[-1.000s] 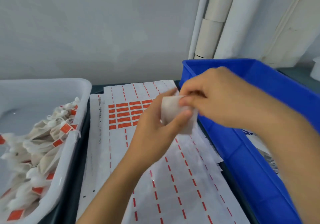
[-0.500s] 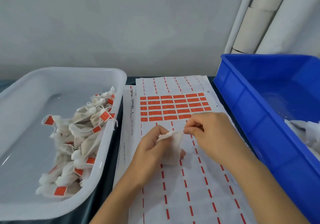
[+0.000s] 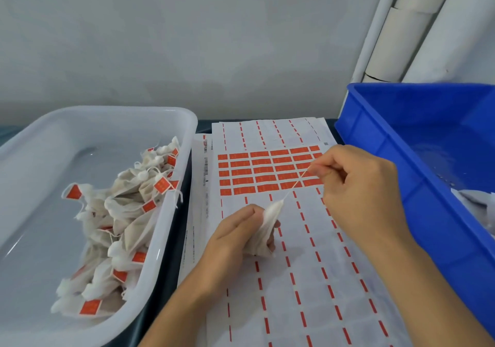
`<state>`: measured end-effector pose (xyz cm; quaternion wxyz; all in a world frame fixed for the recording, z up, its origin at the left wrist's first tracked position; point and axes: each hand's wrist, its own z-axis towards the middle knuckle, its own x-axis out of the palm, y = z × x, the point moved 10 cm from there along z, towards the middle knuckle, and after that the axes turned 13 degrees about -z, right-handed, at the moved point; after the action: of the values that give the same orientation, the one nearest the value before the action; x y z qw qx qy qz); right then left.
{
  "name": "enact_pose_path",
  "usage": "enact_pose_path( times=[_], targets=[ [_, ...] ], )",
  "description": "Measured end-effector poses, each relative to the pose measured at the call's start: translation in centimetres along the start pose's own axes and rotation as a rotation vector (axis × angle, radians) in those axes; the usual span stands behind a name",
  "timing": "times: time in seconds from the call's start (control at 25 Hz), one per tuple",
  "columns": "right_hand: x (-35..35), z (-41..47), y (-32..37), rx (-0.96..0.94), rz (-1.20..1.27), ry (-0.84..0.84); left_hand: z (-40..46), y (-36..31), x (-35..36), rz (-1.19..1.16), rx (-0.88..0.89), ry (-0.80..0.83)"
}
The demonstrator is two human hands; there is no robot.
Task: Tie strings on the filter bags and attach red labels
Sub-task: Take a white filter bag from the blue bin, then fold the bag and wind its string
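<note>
My left hand [image 3: 235,235] grips a white filter bag [image 3: 267,222] above the label sheet, its top bunched to a point. A thin string [image 3: 296,183] runs taut from that point up and right to my right hand [image 3: 356,186], which pinches its end between thumb and fingertips. Red labels [image 3: 263,171] fill several rows on the white label sheet [image 3: 302,279], just beyond both hands. Finished bags with red labels [image 3: 120,220] lie heaped in the white tray.
The white tray [image 3: 171,239] stands at the left, its rim close to my left forearm. A blue bin [image 3: 401,164] at the right holds more white bags [image 3: 476,204]. Pale rolls [image 3: 409,30] lean against the grey wall behind.
My right hand has pulled away up and right from the bag, drawing the string out taut. The bag's top has bunched closed in my left hand.
</note>
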<state>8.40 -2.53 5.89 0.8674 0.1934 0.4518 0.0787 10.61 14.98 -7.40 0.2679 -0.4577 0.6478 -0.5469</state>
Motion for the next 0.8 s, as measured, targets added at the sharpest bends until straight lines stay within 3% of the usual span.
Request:
enact_pose_path(
  times=[0.12,0.24,0.32,0.4,0.48,0.6,0.68,0.8],
  targets=[
    [1.4,-0.2,0.0,0.013,0.011,0.099,-1.5,-0.8,0.2,-0.153,0.112,0.099],
    [3.6,-2.2,0.6,-0.020,-0.023,0.270,-1.0,-2.0,1.1,-0.543,0.157,0.228],
    [4.8,-4.3,1.7,-0.101,-0.061,0.367,-0.7,-2.2,0.5,-0.691,0.190,0.213],
    [4.8,-5.8,3.7,-0.248,-0.103,0.359,-0.4,-1.8,0.0,-0.735,0.205,0.168],
    [3.2,-6.3,5.5,-0.399,-0.086,0.229,-0.2,-1.5,-0.3,-0.518,0.226,0.072],
    [1.5,-5.3,5.9,-0.457,-0.027,0.086,-0.4,-1.8,0.0,-0.072,0.306,0.003],
    [2.0,-4.1,5.0,-0.362,0.028,0.097,-0.5,-1.9,0.5,0.018,0.302,0.028],
    [5.0,-3.7,2.3,-0.094,0.234,0.278,-0.4,-1.6,0.7,0.101,0.283,0.012]
  ],
)
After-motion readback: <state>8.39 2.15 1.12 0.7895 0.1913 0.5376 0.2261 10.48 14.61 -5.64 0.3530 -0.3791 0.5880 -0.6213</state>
